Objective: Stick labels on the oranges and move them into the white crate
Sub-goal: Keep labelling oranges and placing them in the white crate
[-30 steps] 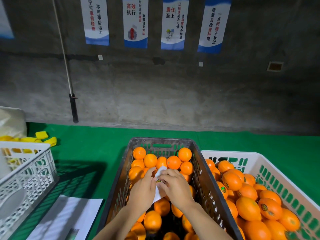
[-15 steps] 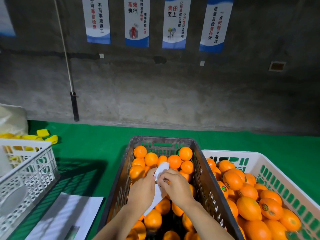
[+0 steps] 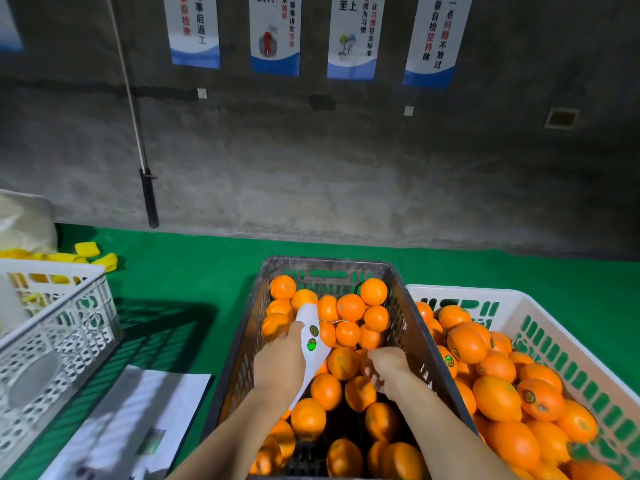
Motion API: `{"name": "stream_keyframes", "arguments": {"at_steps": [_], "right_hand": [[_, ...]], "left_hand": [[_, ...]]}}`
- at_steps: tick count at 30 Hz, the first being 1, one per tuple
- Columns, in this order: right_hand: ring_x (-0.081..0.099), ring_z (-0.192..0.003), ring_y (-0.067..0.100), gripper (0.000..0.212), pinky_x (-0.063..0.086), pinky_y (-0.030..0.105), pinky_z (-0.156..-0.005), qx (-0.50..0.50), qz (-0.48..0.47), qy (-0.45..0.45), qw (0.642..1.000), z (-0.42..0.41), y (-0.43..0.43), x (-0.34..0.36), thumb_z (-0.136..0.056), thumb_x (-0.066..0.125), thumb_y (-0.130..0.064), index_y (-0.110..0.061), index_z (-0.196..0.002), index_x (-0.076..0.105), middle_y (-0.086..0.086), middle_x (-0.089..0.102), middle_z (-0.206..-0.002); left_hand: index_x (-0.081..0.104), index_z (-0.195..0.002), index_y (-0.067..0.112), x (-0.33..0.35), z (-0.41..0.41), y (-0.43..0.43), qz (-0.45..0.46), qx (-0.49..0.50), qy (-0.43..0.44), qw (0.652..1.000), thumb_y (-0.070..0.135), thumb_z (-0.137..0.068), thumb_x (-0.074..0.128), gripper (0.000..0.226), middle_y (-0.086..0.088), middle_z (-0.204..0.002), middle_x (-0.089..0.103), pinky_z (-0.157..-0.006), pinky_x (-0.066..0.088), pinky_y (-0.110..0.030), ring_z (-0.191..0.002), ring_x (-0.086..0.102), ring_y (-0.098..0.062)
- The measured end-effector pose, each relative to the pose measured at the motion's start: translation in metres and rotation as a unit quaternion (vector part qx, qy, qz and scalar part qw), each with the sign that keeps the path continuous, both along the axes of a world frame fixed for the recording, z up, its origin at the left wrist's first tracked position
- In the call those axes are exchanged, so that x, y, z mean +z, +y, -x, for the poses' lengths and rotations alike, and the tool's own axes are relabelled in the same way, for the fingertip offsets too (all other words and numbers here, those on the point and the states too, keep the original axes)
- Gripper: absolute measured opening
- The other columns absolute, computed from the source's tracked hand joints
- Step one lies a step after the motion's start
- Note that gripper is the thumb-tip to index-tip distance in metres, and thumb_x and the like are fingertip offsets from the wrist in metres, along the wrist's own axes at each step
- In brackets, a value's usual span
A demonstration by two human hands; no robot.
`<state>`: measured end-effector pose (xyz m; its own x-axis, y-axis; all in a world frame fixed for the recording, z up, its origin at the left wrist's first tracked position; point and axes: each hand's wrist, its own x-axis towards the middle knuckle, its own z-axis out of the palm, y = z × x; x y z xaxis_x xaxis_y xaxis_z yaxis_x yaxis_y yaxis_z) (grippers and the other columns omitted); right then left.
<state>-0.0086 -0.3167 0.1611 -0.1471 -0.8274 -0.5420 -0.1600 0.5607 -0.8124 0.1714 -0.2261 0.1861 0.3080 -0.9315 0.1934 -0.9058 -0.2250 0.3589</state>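
Observation:
A dark crate (image 3: 329,263) in front of me holds several unlabelled oranges (image 3: 349,306). To its right, the white crate (image 3: 467,292) is full of oranges (image 3: 495,398), some showing round stickers. My left hand (image 3: 277,365) grips a white label strip (image 3: 311,337) with two green stickers on it, over the dark crate. My right hand (image 3: 388,372) is lower and to the right of the strip, its fingers curled down onto the oranges (image 3: 360,393) in the dark crate. Whether a sticker sits between those fingertips is hidden.
A white perforated crate (image 3: 69,327) stands at the left on the green mat, with yellow pieces (image 3: 86,251) behind it. White papers (image 3: 131,420) lie between it and the dark crate. A pole with a black end (image 3: 149,195) leans on the concrete wall.
My right hand left the label strip and dropped down and to the right onto the oranges. My left hand lifted the strip, which now stands more upright with two stickers showing.

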Motion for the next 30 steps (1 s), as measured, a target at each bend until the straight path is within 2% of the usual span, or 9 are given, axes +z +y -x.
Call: {"name": "stream_keyframes", "arguments": {"at_steps": [5, 8, 13, 16, 18, 20, 22, 26, 30], "right_hand": [[0.052, -0.059, 0.015, 0.030, 0.037, 0.016, -0.032, -0.053, -0.151, -0.157, 0.975, 0.012, -0.008, -0.018, -0.105, 0.046, -0.021, -0.001, -0.089, 0.062, 0.011, 0.062, -0.078], [0.052, -0.061, 0.014, 0.028, 0.035, 0.017, -0.032, -0.070, -0.162, -0.187, 0.967, 0.015, -0.011, -0.019, -0.107, 0.041, -0.022, -0.006, -0.096, 0.061, 0.009, 0.063, -0.082], [0.055, -0.060, 0.015, 0.024, 0.036, 0.022, -0.037, -0.078, -0.181, -0.193, 0.961, 0.018, -0.011, -0.016, -0.105, 0.047, -0.022, -0.006, -0.100, 0.064, 0.007, 0.065, -0.083], [0.052, -0.059, 0.017, 0.028, 0.036, 0.024, -0.047, -0.038, -0.167, -0.138, 0.975, 0.014, -0.014, -0.021, -0.105, 0.046, -0.021, -0.002, -0.094, 0.064, 0.011, 0.062, -0.076], [0.061, -0.065, 0.023, 0.026, 0.047, 0.029, -0.053, -0.019, -0.138, -0.070, 0.988, 0.009, -0.013, -0.022, -0.106, 0.044, -0.022, -0.001, -0.108, 0.060, 0.016, 0.067, -0.082], [0.069, -0.094, 0.032, 0.030, 0.058, 0.041, -0.078, 0.003, -0.071, 0.040, 0.997, 0.005, -0.012, -0.027, -0.105, 0.043, -0.021, -0.007, -0.130, 0.052, 0.020, 0.068, -0.108], [0.055, -0.123, 0.037, 0.046, 0.049, 0.052, -0.103, 0.079, 0.007, 0.182, 0.980, 0.004, -0.010, -0.035, -0.103, 0.043, -0.018, -0.006, -0.146, 0.038, 0.020, 0.055, -0.135], [0.052, -0.127, 0.038, 0.062, 0.049, 0.051, -0.103, 0.168, 0.025, 0.296, 0.940, 0.003, -0.002, -0.038, -0.100, 0.042, -0.018, -0.006, -0.154, 0.015, 0.020, 0.047, -0.144], [0.057, -0.124, 0.034, 0.058, 0.050, 0.046, -0.102, 0.206, 0.077, 0.390, 0.894, 0.007, 0.006, -0.035, -0.099, 0.044, -0.018, -0.009, -0.152, 0.024, 0.017, 0.053, -0.140]], "left_hand": [[0.035, -0.142, 0.023, 0.000, 0.001, -0.001, 0.005, -0.013, 0.008, 1.000, 0.018, -0.100, 0.042, 0.043, -0.004, -0.105, 0.066, -0.060, 0.038, -0.031, -0.089, 0.066, -0.024], [0.035, -0.143, 0.024, 0.001, 0.001, -0.001, 0.006, -0.013, 0.000, 1.000, 0.020, -0.101, 0.041, 0.043, -0.003, -0.105, 0.067, -0.060, 0.037, -0.030, -0.089, 0.066, -0.024], [0.033, -0.145, 0.025, -0.002, 0.002, -0.003, 0.004, -0.013, -0.007, 1.000, 0.019, -0.101, 0.043, 0.046, -0.002, -0.104, 0.069, -0.054, 0.033, -0.028, -0.086, 0.066, -0.022], [0.034, -0.145, 0.024, -0.001, 0.002, -0.004, 0.003, -0.017, 0.000, 1.000, 0.020, -0.101, 0.042, 0.045, -0.003, -0.105, 0.069, -0.058, 0.037, -0.029, -0.087, 0.067, -0.023], [0.035, -0.145, 0.023, -0.001, 0.003, -0.005, -0.004, -0.020, 0.004, 1.000, 0.020, -0.101, 0.041, 0.044, -0.004, -0.109, 0.068, -0.063, 0.041, -0.031, -0.092, 0.067, -0.024], [0.036, -0.144, 0.023, 0.000, 0.004, -0.005, -0.011, -0.023, 0.007, 1.000, 0.022, -0.101, 0.042, 0.043, -0.004, -0.113, 0.067, -0.067, 0.042, -0.031, -0.097, 0.066, -0.025], [0.037, -0.144, 0.022, 0.002, 0.004, -0.004, -0.018, -0.023, 0.001, 1.000, 0.024, -0.102, 0.042, 0.042, -0.004, -0.118, 0.065, -0.070, 0.043, -0.031, -0.101, 0.065, -0.025], [0.035, -0.144, 0.022, 0.003, 0.005, -0.002, -0.024, -0.023, 0.000, 0.999, 0.024, -0.102, 0.041, 0.043, -0.005, -0.117, 0.065, -0.069, 0.040, -0.031, -0.101, 0.065, -0.025], [0.034, -0.145, 0.022, 0.005, 0.004, 0.000, -0.028, -0.026, 0.006, 0.999, 0.024, -0.101, 0.041, 0.044, -0.005, -0.115, 0.065, -0.067, 0.038, -0.031, -0.099, 0.065, -0.026]]}}
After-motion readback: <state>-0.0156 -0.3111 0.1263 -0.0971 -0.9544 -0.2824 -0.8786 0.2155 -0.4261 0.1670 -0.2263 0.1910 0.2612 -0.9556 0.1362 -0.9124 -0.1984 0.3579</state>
